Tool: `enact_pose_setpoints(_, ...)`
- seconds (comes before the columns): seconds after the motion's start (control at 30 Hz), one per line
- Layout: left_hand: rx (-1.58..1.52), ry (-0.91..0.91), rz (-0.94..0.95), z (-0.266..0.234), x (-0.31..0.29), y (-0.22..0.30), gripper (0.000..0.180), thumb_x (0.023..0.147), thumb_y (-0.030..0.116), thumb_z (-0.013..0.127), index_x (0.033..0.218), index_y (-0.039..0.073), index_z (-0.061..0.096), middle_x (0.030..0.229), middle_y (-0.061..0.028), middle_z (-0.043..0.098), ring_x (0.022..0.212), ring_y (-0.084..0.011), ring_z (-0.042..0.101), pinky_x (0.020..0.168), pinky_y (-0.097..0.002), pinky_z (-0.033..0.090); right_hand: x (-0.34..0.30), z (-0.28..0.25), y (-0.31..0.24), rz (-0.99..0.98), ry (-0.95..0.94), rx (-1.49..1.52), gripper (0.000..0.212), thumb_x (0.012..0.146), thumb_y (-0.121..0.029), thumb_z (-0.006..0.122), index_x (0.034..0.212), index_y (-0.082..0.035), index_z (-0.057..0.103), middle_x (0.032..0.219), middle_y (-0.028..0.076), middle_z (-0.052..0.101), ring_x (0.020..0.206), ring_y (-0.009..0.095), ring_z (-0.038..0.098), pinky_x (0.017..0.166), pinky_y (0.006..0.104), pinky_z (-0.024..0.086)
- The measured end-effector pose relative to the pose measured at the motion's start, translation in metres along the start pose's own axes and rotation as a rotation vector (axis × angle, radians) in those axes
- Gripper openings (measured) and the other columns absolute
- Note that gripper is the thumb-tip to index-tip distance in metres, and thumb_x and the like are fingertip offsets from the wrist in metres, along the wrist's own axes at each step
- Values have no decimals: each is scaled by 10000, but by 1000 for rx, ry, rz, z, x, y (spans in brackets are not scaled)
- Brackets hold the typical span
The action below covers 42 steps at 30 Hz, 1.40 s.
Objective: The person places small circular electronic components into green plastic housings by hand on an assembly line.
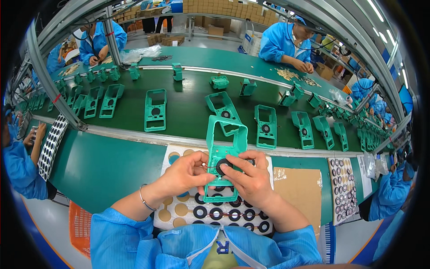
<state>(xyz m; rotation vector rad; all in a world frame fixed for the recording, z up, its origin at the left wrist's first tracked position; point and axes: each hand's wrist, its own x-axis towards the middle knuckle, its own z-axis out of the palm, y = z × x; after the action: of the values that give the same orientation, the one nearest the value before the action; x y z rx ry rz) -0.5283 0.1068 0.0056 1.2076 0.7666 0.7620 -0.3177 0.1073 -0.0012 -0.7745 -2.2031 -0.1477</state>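
Note:
I hold a green plastic housing frame (226, 139) upright over my bench. My left hand (186, 172) grips its left edge near the bottom. My right hand (248, 177) holds the right side, with fingertips pressing a black ring (222, 166) into the round hole in the frame. Under my hands lies a white sheet (179, 210) with rows of black rings and empty tan circles.
A dark green conveyor belt (188, 112) beyond my bench carries several more green frames (155, 110). A brown cardboard sheet (298, 188) lies to the right, then another ring sheet (342, 188). Workers in blue coats sit across (286, 42) and on both sides.

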Motion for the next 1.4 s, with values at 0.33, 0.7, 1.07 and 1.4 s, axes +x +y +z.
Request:
enact_pose_setpoints(0.33, -53, 13, 24, -2, -4, 2, 311, 822, 50, 600, 1066, -49, 434, 888, -113, 588, 710, -142, 614, 536, -230, 513, 3, 4, -13, 46, -29, -16, 368, 625, -113, 721, 986, -91, 648, 1109, 109, 568, 908, 284, 493, 771, 373, 407)
enact_pose_setpoints(0.7, 11, 18, 102, -3, -12, 0, 306, 825, 29, 590, 1069, -40, 418, 918, -108, 565, 775, -137, 601, 556, -235, 525, 2, 9, 3, 502, 205, 540, 346, 711, -134, 719, 992, -11, 559, 1040, 119, 540, 879, 223, 522, 769, 330, 434)
enact_pose_setpoints(1.07, 289, 28, 116, 2, -11, -7, 264, 856, 49, 561, 1053, -22, 400, 919, -101, 561, 666, -127, 595, 541, -236, 506, -4, 33, 1, 885, -87, 1257, 305, 836, -163, 621, 1081, 3, 545, 988, 68, 621, 898, 126, 573, 815, 284, 460)
enact_pose_setpoints(1.4, 174, 32, 103, -26, 33, -2, 234, 852, 17, 531, 1051, -14, 412, 928, -114, 560, 776, -179, 615, 508, -253, 531, 17, 49, 35, 892, -146, 1123, 328, 835, -237, 622, 1053, -1, 563, 924, 71, 634, 840, 125, 579, 760, 290, 465)
